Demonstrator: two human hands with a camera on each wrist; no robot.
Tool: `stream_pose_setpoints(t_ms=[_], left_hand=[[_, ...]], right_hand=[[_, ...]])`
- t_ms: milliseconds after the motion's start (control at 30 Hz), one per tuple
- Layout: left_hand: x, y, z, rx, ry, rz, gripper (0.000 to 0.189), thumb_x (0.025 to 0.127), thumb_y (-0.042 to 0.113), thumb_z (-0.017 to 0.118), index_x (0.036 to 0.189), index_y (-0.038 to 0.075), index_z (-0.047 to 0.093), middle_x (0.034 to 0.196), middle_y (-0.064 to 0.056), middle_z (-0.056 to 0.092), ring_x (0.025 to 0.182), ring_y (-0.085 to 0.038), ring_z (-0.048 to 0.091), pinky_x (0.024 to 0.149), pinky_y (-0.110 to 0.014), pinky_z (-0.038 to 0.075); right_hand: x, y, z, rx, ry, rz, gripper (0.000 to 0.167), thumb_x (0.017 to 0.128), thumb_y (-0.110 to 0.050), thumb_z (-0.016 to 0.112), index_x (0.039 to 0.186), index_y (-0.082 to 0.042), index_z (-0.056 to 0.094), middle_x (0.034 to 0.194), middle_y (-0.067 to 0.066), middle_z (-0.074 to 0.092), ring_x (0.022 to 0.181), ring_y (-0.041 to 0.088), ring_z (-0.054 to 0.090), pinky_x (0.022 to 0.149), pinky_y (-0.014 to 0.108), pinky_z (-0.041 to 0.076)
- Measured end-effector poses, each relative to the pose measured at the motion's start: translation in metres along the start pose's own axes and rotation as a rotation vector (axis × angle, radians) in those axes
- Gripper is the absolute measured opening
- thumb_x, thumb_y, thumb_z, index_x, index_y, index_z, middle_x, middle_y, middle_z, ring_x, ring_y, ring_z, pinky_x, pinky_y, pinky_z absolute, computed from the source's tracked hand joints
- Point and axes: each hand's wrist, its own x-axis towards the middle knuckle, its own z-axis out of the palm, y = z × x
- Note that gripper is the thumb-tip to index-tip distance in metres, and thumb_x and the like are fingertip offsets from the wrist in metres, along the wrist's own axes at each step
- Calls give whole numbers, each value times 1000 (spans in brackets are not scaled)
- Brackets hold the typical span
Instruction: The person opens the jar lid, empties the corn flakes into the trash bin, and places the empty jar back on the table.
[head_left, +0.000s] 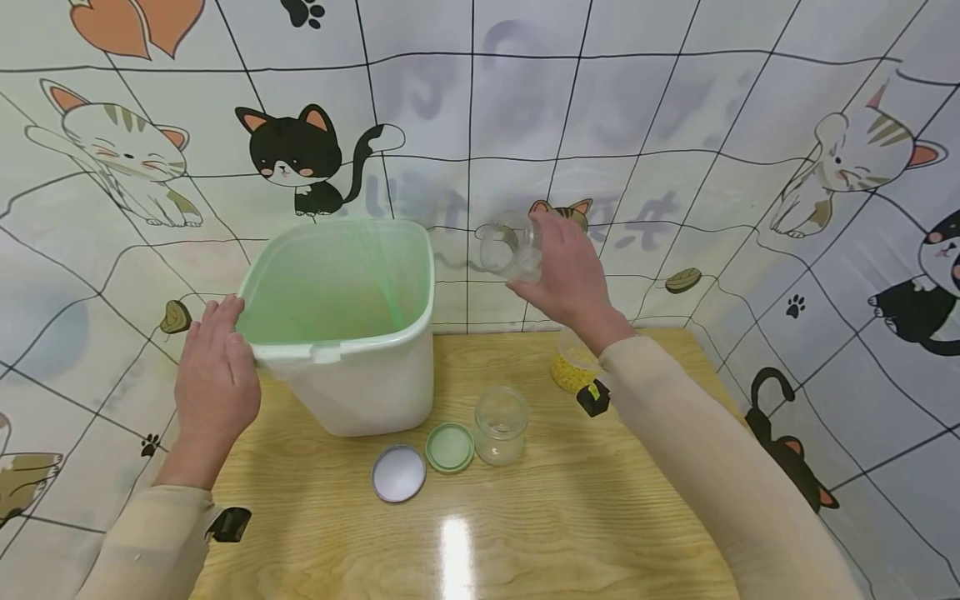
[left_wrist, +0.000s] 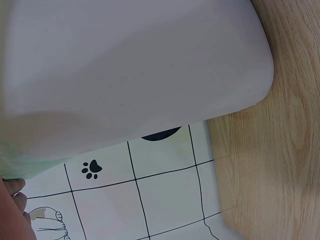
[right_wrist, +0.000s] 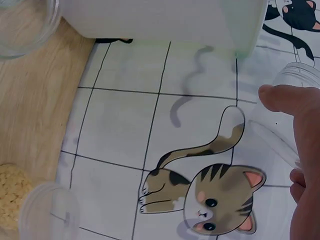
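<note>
My right hand (head_left: 566, 267) grips a clear jar (head_left: 504, 250) up in front of the backdrop. The jar lies tipped on its side, its mouth end pointing left toward the bin; it looks see-through. In the right wrist view, the thumb lies across this jar (right_wrist: 277, 117). My left hand (head_left: 217, 375) rests against the left rim of a white bin (head_left: 367, 383), with fingers extended. A pale green bag (head_left: 322, 292) lines the bin. In the left wrist view, fingertips (left_wrist: 19, 200) lie beside the bag's green edge, and the bin's side fills the top.
A second clear jar (head_left: 501, 427) stands on the wooden table (head_left: 585, 517) before the bin. Beside it lie a green lid (head_left: 450, 447) and a white lid (head_left: 399, 473). A container of yellow grains (head_left: 572, 372) sits under my right forearm. Cat-print cloth (head_left: 525, 108) hangs behind.
</note>
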Motion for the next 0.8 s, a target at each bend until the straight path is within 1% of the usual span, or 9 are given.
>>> stream_pose_setpoints(t_ms=[100,200,300,367,467,533,633,800], left_hand=[[0,0,0,-1,-4,-1,54,101,24,20,145,2,41,152,-19,41,148,-34,28,125,-44,14],[-1,0,0,1,-6,-2,54,101,25,20,146,2,40,153,-18,41,148,-34,27,125,-44,14],[-1,-1,0,1,-3,-3,54,101,25,20,146,3,40,153,-18,41,148,-34,27,125,-44,14],[-1,-1,0,-1,0,-1,54,101,25,20,146,3,41,153,-17,41,148,-34,27,125,-44,14],[-1,-1,0,-1,5,0,54,101,25,21,145,3,41,152,-17,41,147,-34,28,125,-45,15],[0,0,0,1,7,0,54,100,25,21,145,3,41,152,-17,41,147,-35,29,124,-45,16],[0,0,0,0,5,1,54,100,25,21,145,3,41,152,-17,41,147,-35,28,125,-45,15],[-1,0,0,-3,3,1,54,100,25,21,146,3,41,152,-18,41,148,-33,28,125,-43,13]], right_hand=[[-9,11,4,13,-43,52,94,71,-44,83,144,-7,37,138,13,50,126,32,47,107,47,42],[-20,21,9,34,-74,91,97,71,-50,81,145,-4,36,139,15,50,126,33,48,106,49,43],[-33,31,15,60,-91,122,99,72,-55,79,145,-4,36,141,15,50,129,35,45,107,50,41],[-42,36,19,87,-80,141,97,71,-56,79,144,-6,39,138,13,52,126,34,45,105,50,42],[-56,43,24,137,-45,166,95,69,-57,80,142,-7,43,132,11,56,118,33,47,97,50,45],[-65,47,29,166,-23,181,96,69,-56,80,142,-7,43,130,11,58,115,33,48,94,51,46],[-80,52,35,215,-4,210,97,71,-54,80,145,-6,39,129,13,57,115,34,47,90,53,47],[-104,56,45,242,5,246,98,72,-52,79,146,-5,36,131,16,56,117,36,48,88,55,47]])
